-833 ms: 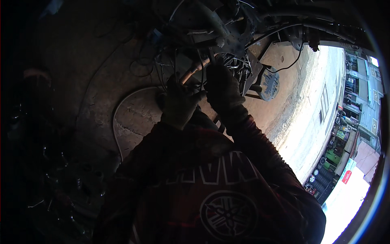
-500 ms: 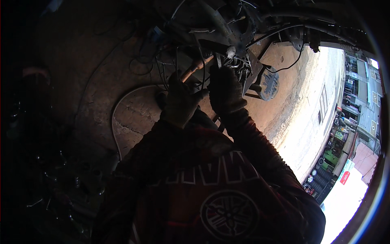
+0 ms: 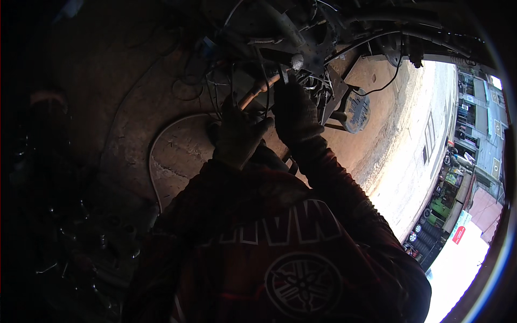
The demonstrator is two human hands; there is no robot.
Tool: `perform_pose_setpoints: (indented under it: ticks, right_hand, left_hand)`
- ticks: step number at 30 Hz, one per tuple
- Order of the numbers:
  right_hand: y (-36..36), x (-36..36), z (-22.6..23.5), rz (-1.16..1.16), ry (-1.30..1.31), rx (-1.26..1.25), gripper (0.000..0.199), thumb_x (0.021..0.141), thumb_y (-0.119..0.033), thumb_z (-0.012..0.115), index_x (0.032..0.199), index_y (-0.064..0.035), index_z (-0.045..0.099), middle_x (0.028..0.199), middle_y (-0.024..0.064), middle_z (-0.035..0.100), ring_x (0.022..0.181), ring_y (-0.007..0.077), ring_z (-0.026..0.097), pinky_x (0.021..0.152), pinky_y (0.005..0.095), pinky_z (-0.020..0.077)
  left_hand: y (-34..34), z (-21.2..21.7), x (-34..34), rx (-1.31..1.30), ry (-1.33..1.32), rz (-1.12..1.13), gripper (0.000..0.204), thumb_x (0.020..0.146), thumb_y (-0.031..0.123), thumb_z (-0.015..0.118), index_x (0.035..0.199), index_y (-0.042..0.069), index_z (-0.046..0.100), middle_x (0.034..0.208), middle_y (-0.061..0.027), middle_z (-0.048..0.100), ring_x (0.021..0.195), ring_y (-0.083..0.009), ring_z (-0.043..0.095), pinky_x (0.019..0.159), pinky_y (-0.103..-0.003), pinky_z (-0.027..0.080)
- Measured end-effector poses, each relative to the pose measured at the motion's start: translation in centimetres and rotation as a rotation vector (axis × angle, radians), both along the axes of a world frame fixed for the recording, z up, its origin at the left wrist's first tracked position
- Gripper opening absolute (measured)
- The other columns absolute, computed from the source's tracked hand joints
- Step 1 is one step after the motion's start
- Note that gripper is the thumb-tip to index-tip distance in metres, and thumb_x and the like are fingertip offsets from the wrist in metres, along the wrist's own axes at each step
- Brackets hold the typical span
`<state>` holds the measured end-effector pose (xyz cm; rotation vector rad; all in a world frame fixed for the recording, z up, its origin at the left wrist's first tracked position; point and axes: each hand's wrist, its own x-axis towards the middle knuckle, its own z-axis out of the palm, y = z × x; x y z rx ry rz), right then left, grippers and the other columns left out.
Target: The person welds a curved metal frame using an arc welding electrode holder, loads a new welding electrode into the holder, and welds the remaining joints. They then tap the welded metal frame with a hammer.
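Concrete floor [image 3: 124,107]: largest surface, grey-brown, rough, stained, with a curved crack or line arcing across the slab left of the hands. Open room lies here, left and below-left of the work; the far left falls into deep shadow, where only faint glints of small metal parts show.

Sunlit street [image 3: 414,156]: pale, flat, running down the right side; shopfronts bend along the fisheye rim. The floor's edge meets it in a slanted line right of the machine.

Motorcycle frame [image 3: 323,37]: dark metal, fills the top edge, crowded with tubes, brackets and black cables [image 3: 371,40] sweeping rightward. Little free space within it; wires hang in loops toward the floor.

Red sleeves [image 3: 253,231] with white lettering and a round emblem cover the lower centre and hide the ground beneath.

Footrest [image 3: 356,112]: oval, ribbed, dark, right of the hands, clear of them.

Copper-coloured tube [image 3: 258,90]: slim, smooth, slanting up-right between the two hands into the frame's tangle.

Left hand [image 3: 237,134]: gloved, fingers curled narrow beneath the tube; whether it grips the tube cannot be told.

Right hand [image 3: 296,113]: gloved, closed about a small metal tool [image 3: 284,72] whose pale tip stands at a rounded fitting.
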<state>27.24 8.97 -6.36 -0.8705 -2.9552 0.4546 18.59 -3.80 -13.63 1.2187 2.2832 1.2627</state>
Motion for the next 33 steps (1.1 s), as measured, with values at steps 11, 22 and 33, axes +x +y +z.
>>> perform_pose_setpoints:
  ticks: [11,22,33]
  right_hand:
    - [0.9,1.4,-1.3,0.096,0.108,0.149,0.046,0.081,-0.012,0.066,0.125,-0.0029,0.059,0.112,0.0146,0.06,0.109,0.0347,0.058,0.089,0.0427,0.0496]
    - [6.7,8.8,-3.6,-0.302,0.208,0.005,0.047,0.077,-0.019,0.067,0.122,-0.0064,0.062,0.11,0.0068,0.067,0.107,0.026,0.061,0.088,0.0398,0.0516]
    - [16.6,9.5,-7.1,-0.202,0.497,0.011,0.055,0.076,-0.006,0.069,0.129,-0.0058,0.055,0.112,0.0129,0.06,0.101,0.029,0.062,0.084,0.0383,0.0535]
  left_hand:
    - [0.0,-3.6,0.4,0.014,0.192,-0.042,0.03,0.086,0.028,0.076,0.109,0.011,0.07,0.081,-0.008,0.057,0.088,-0.0237,0.059,0.108,-0.05,0.041]
    - [-3.8,5.1,-1.9,-0.127,-0.068,0.211,0.101,0.074,0.043,0.084,0.143,-0.008,0.031,0.119,-0.0242,0.057,0.099,-0.0317,0.066,0.081,-0.043,0.057]
    - [-4.3,20.0,-5.9,0.112,0.594,0.293,0.1,0.069,0.016,0.089,0.146,-0.004,0.029,0.121,-0.02,0.056,0.107,-0.0313,0.063,0.088,-0.041,0.057]
